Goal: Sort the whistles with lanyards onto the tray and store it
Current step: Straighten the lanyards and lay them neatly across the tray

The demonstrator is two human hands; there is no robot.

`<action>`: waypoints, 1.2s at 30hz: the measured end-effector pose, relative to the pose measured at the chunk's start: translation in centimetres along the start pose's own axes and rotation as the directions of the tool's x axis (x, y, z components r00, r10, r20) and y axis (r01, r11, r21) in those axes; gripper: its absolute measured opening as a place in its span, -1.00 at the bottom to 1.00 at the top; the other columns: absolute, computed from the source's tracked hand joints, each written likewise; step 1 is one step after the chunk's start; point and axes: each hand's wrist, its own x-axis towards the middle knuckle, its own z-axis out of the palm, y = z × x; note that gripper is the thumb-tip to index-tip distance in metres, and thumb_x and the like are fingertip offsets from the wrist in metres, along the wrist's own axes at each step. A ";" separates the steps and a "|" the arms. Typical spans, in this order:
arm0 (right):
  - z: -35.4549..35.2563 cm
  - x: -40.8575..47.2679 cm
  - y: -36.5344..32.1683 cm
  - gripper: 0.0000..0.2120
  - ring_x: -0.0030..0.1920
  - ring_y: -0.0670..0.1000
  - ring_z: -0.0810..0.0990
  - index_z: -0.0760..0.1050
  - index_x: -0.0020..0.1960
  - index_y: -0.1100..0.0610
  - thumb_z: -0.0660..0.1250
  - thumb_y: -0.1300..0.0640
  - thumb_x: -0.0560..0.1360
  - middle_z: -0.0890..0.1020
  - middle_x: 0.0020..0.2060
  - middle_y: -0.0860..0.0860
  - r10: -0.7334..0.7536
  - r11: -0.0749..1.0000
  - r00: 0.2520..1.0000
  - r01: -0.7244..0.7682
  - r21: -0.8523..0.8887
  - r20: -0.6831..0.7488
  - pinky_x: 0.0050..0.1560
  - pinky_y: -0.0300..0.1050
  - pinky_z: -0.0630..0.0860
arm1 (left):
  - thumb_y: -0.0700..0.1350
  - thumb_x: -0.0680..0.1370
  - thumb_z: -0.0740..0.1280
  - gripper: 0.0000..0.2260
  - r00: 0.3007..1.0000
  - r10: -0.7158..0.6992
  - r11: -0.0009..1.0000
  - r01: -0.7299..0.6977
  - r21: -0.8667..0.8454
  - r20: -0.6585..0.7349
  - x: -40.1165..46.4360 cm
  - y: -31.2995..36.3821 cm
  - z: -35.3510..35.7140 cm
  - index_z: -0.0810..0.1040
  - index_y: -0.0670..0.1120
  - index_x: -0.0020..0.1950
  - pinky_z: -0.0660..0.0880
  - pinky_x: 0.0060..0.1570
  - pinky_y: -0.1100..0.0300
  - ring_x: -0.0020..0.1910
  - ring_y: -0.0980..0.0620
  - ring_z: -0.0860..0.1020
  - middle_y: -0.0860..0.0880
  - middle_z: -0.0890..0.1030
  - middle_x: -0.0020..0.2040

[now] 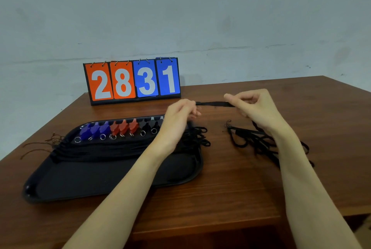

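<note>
A black tray (96, 180) lies on the left of the wooden table. Along its far rim stand blue whistles (94, 130), red whistles (124, 127) and black whistles (149, 124) in a row, their black lanyards (120, 148) bunched across the tray. My left hand (178, 116) and my right hand (255, 106) are raised above the table and hold a black lanyard (214, 104) stretched taut between them. A loose pile of black lanyards (261, 140) lies under my right wrist.
A flip scoreboard (132, 80) reading 2831 stands at the table's back edge against the wall. Thin brown cords (44, 144) lie left of the tray. The table's front edge (200, 226) is near me.
</note>
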 end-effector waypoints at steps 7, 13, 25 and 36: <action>-1.6 0.4 0.5 -0.58 -0.59 -0.14 0.22 0.60 -0.37 0.18 0.34 -0.09 0.51 0.35 -0.63 -0.04 0.086 0.993 0.958 -0.060 0.103 -0.274 -0.45 -0.49 0.30 | -0.21 0.58 0.15 -0.74 0.969 -0.217 0.717 0.078 -0.692 -0.116 0.9 0.2 -3.5 0.30 -0.11 -0.33 0.51 -0.33 0.25 -0.31 0.03 0.60 -0.09 0.59 -0.18; -2.5 0.4 1.2 -0.69 -0.60 -0.20 0.37 0.60 -0.30 0.15 0.36 -0.04 0.51 0.38 -0.64 -0.12 0.122 0.986 0.935 -0.076 0.149 -0.333 -0.29 -0.33 0.23 | -0.27 0.54 0.13 -0.73 0.925 -0.317 0.503 -0.022 -0.864 -0.209 1.0 0.1 -6.0 0.27 -0.10 -0.37 0.58 -0.25 0.24 -0.22 0.00 0.67 -0.18 0.69 -0.06; -1.6 0.7 1.0 -0.83 -0.51 -0.15 0.27 0.64 -0.05 0.14 0.32 0.07 0.55 0.44 -0.44 -0.05 0.107 0.988 0.994 -0.104 0.111 -0.027 -0.53 -0.33 0.18 | -0.11 0.55 0.30 -0.85 0.524 -0.478 0.754 -0.167 -0.636 -0.705 1.7 -1.1 -7.5 0.44 -0.10 -0.20 0.40 -0.48 0.35 -0.48 0.18 0.46 0.03 0.54 -0.37; 4.0 -0.5 -0.8 -0.97 -0.28 -0.12 0.64 0.63 -0.12 0.16 0.41 0.23 0.47 0.69 -0.32 0.05 -0.070 0.987 0.917 0.120 -0.105 0.393 -0.14 -0.30 0.53 | -0.18 0.59 0.29 -0.75 0.404 -0.253 0.936 -0.127 -0.328 -0.879 -2.5 -1.7 -16.8 0.50 -0.30 0.19 0.51 -0.32 0.37 -0.37 0.18 0.59 -0.06 0.67 -0.15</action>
